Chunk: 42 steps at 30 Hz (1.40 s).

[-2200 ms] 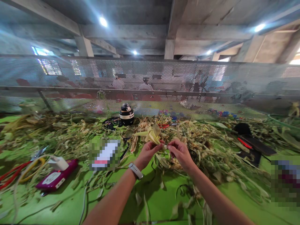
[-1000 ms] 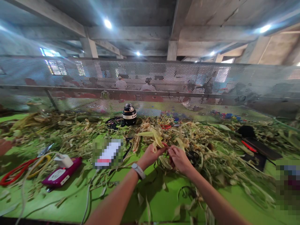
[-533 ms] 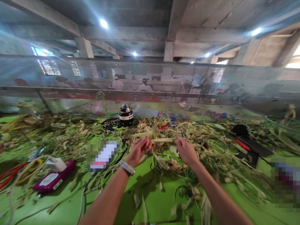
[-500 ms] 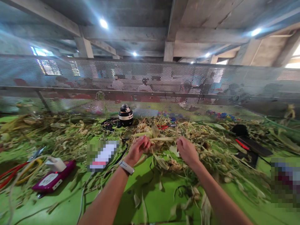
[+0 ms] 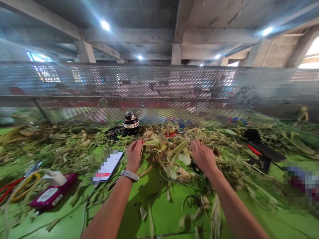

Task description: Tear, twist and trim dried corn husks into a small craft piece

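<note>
My left hand (image 5: 134, 154) is closed with its fingertips together, beside a pale yellow-green corn husk (image 5: 152, 142). A small spot of red shows at those fingertips; what they pinch, if anything, is too small to make out. Across a gap, my right hand (image 5: 203, 156) is closed on the upper end of a twisted strip of corn husk (image 5: 179, 150), which slants down to the left into the heap. Its fingertips are partly hidden behind the knuckles. Dry husks and shredded leaves (image 5: 183, 173) lie below and between the two hands.
A phone (image 5: 112, 166) with a cable lies left of my left wrist. Further left are a purple power strip (image 5: 53, 192) with a white plug and scissors (image 5: 35, 167). A black jar (image 5: 131, 123) stands behind. A perforated metal screen (image 5: 159, 81) closes off the green table's back.
My hands have moved apart: the left one went left and the right one slightly right. The husk strip that stretched level between them now slants from the right hand. The view shifted slightly.
</note>
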Motion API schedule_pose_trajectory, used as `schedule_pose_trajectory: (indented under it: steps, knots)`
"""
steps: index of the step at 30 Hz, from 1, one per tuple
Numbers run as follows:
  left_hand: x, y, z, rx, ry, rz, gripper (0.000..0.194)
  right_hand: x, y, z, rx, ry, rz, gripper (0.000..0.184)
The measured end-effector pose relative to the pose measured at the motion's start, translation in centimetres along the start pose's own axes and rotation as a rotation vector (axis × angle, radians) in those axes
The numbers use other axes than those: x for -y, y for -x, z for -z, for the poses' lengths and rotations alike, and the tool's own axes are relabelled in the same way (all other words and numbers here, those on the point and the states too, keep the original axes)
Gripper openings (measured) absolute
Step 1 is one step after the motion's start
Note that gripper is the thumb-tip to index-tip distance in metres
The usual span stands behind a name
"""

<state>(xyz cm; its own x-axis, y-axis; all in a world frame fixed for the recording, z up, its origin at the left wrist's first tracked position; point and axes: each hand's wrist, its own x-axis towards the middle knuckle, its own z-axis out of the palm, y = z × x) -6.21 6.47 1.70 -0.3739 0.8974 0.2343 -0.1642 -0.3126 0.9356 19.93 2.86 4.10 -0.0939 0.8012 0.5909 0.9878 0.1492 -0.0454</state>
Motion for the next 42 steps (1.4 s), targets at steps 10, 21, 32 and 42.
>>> schedule_pose_trajectory:
  steps: [10,21,32,42]
  knots:
    - [-0.4,6.0,-3.8,0.786,0.149,0.552,0.049,3.0,1.0,-0.4,0.016,-0.049,0.37,0.022]
    - [0.3,6.0,-3.8,0.895,-0.079,0.399,0.052,2.6,0.8,-0.3,0.101,-0.12,0.21,0.026]
    - [1.5,4.6,-3.3,0.845,-0.481,-0.103,0.037,1.6,0.5,-0.8,0.135,-0.062,0.029,0.026]
    - [1.3,4.3,-2.9,0.849,-0.546,-0.151,0.034,0.7,0.3,-1.2,0.12,-0.095,-0.037,0.028]
